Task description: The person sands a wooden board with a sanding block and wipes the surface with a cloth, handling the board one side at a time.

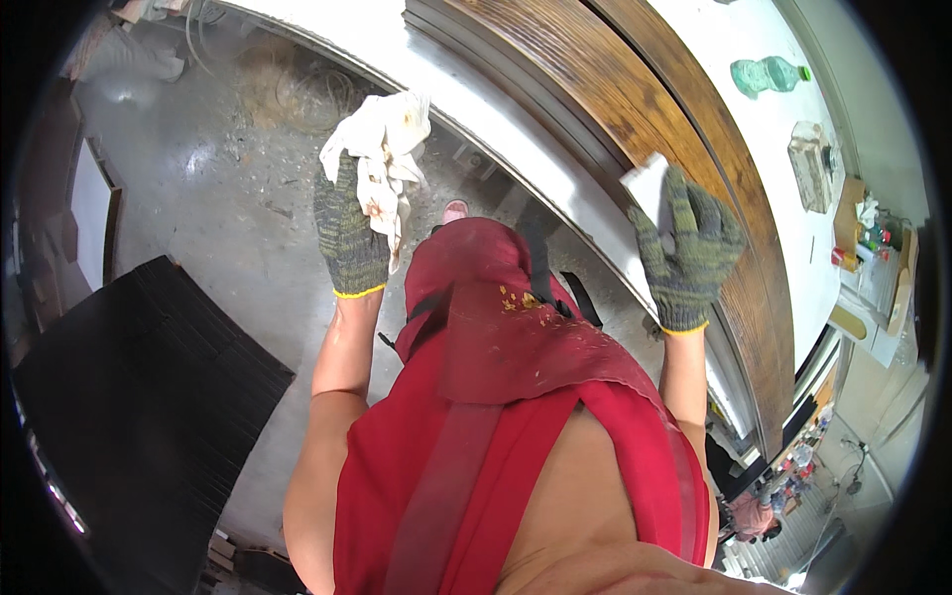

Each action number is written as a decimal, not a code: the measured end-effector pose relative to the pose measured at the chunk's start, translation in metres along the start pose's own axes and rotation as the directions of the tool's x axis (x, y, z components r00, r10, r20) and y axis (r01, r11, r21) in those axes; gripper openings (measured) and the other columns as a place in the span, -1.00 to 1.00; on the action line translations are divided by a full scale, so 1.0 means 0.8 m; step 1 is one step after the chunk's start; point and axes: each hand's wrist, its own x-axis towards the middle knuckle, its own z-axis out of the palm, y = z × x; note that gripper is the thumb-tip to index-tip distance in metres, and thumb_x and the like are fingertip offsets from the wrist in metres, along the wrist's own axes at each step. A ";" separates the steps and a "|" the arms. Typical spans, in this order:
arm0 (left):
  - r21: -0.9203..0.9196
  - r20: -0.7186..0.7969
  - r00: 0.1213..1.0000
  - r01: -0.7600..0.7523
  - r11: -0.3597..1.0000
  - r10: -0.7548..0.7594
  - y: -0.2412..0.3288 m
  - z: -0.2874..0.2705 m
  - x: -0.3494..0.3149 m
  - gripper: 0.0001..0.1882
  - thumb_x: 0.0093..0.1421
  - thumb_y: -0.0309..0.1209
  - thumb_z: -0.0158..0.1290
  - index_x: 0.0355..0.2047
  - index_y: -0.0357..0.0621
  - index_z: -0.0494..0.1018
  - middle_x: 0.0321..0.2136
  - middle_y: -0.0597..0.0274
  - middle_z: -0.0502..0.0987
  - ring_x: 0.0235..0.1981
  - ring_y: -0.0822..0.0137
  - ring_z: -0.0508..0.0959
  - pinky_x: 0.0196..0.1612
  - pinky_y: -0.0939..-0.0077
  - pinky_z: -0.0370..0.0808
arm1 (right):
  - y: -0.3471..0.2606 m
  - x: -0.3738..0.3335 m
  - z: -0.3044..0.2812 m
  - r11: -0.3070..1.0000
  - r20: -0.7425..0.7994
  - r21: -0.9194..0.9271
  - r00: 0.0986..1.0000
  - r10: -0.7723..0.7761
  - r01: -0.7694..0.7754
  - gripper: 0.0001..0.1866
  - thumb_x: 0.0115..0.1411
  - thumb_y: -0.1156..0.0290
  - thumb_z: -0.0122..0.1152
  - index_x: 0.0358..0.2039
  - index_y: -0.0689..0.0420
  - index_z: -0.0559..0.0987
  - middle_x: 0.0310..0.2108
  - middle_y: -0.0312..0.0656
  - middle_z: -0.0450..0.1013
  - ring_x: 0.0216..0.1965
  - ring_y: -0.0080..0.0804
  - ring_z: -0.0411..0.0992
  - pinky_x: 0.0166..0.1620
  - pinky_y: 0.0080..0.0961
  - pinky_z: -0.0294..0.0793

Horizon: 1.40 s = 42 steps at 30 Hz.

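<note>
My left hand [349, 223], in a green and black knitted glove with a yellow cuff, is closed around a stained white rag [389, 134] that hangs out over the floor. A matching glove covers my right hand [689, 243], whose fingers bend over a small white pad [650, 188]. That pad rests at the near edge of a dark-stained wooden board [605, 79] with visible grain. Part of the pad is hidden under the fingers, so its exact kind is unclear.
The boards lie on a white-topped table [699, 40]. Toward its far side are a green plastic bottle [769, 76] and a clear container [811, 167]. A black ribbed sheet [149, 387] stands on my left, above a grey floor [228, 178]. Another person [754, 518] is at the far lower right.
</note>
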 end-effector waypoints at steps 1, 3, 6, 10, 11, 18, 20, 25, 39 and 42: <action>-0.173 -0.038 0.999 0.029 0.984 -0.036 -0.007 0.005 0.003 -0.55 0.24 -0.40 -0.02 0.14 -0.22 0.35 0.06 0.03 0.44 0.10 0.12 0.43 0.19 0.28 0.30 | 0.008 -0.016 -0.008 1.000 0.011 -0.018 1.000 0.023 -0.023 -0.37 0.01 0.04 0.35 0.08 0.05 0.54 -0.16 -0.15 0.50 -0.16 -0.16 0.43 -0.05 -0.21 0.33; -0.175 -0.091 0.995 -0.066 0.982 0.051 0.004 0.007 0.012 -0.57 0.25 -0.41 -0.03 0.13 -0.22 0.35 0.07 0.04 0.43 0.11 0.15 0.42 0.21 0.29 0.29 | 0.019 -0.045 -0.018 0.992 0.048 0.034 0.992 0.118 -0.120 -0.35 -0.04 0.16 0.44 0.10 0.02 0.53 -0.12 -0.15 0.50 -0.11 -0.16 0.43 0.02 -0.20 0.32; 0.038 -0.100 0.961 -0.253 0.967 0.256 0.040 0.015 0.015 -0.56 0.25 -0.41 0.01 0.13 -0.22 0.33 0.08 0.07 0.41 0.12 0.20 0.40 0.23 0.31 0.27 | 0.050 -0.088 -0.026 0.957 -0.009 0.166 0.970 0.242 -0.238 -0.34 -0.05 0.25 0.48 0.11 0.05 0.52 -0.07 -0.14 0.52 -0.08 -0.20 0.45 0.05 -0.23 0.36; -0.838 0.194 0.874 -0.088 0.538 0.445 0.158 0.065 0.025 -0.53 0.26 -0.28 0.01 0.15 -0.13 0.33 0.00 0.16 0.46 -0.01 0.24 0.46 0.07 0.34 0.40 | 0.078 -0.127 -0.031 0.450 -0.003 0.769 0.702 0.712 -0.453 -0.59 0.17 0.47 0.27 0.06 0.11 0.55 0.05 -0.10 0.48 0.09 -0.27 0.43 0.11 -0.33 0.45; -0.766 0.116 0.772 -0.331 0.551 0.625 0.190 0.095 0.040 -0.56 0.27 -0.28 0.01 0.12 -0.13 0.36 -0.06 0.14 0.50 -0.13 0.23 0.51 -0.05 0.34 0.48 | 0.100 -0.139 -0.033 0.372 0.005 0.819 0.654 0.756 -0.437 -0.63 0.21 0.52 0.19 0.06 0.14 0.54 0.06 -0.07 0.47 0.11 -0.23 0.42 0.13 -0.32 0.45; -0.407 0.415 0.242 -0.812 0.417 0.877 0.261 0.245 0.021 -0.65 0.11 -0.20 0.03 -0.16 -0.14 0.48 -0.11 0.11 0.50 -0.06 0.10 0.49 0.16 0.15 0.31 | 0.232 -0.189 0.003 0.941 -0.191 0.035 0.922 0.337 -0.337 -0.65 0.30 0.51 0.00 0.10 0.18 0.48 0.17 0.05 0.36 0.20 0.00 0.32 0.23 -0.15 0.31; -0.572 0.317 0.248 -0.720 0.393 0.916 0.232 0.247 0.028 -0.73 0.06 -0.26 0.09 -0.24 -0.07 0.49 -0.08 0.15 0.51 0.01 0.08 0.48 0.26 0.11 0.23 | 0.240 -0.188 0.019 0.869 -0.102 0.242 0.879 0.465 -0.432 -0.63 0.31 0.46 0.04 0.12 0.19 0.47 0.18 0.01 0.35 0.21 -0.06 0.30 0.24 -0.19 0.29; -0.568 0.234 0.304 -0.728 0.384 0.924 0.148 0.212 0.079 -0.68 -0.01 -0.21 0.23 -0.23 0.08 0.48 0.00 0.22 0.51 0.17 0.13 0.42 0.31 0.03 0.19 | 0.201 -0.143 0.026 0.338 0.190 0.663 0.587 0.787 -0.668 -0.54 0.30 0.33 0.13 0.17 0.22 0.42 0.16 -0.09 0.36 0.16 -0.28 0.29 0.22 -0.34 0.26; -0.486 0.368 0.801 -0.268 0.832 0.473 -0.094 0.011 0.307 -0.61 0.13 -0.49 0.13 0.00 -0.09 0.42 -0.09 0.00 0.55 -0.08 0.09 0.57 0.16 0.24 0.37 | 0.178 -0.127 0.017 0.204 0.226 0.692 0.477 0.849 -0.692 -0.51 0.26 0.39 0.18 0.18 0.26 0.41 0.16 -0.09 0.36 0.16 -0.36 0.29 0.21 -0.44 0.24; 0.248 0.256 0.877 -0.467 0.849 0.408 -0.177 -0.036 0.341 -0.67 0.22 -0.19 0.13 -0.10 -0.11 0.51 -0.13 0.08 0.57 -0.10 0.02 0.56 0.03 0.25 0.44 | 0.194 -0.144 0.025 0.257 0.168 0.712 0.513 0.842 -0.654 -0.58 0.27 0.46 0.15 0.14 0.25 0.45 0.15 -0.04 0.37 0.17 -0.33 0.29 0.20 -0.40 0.28</action>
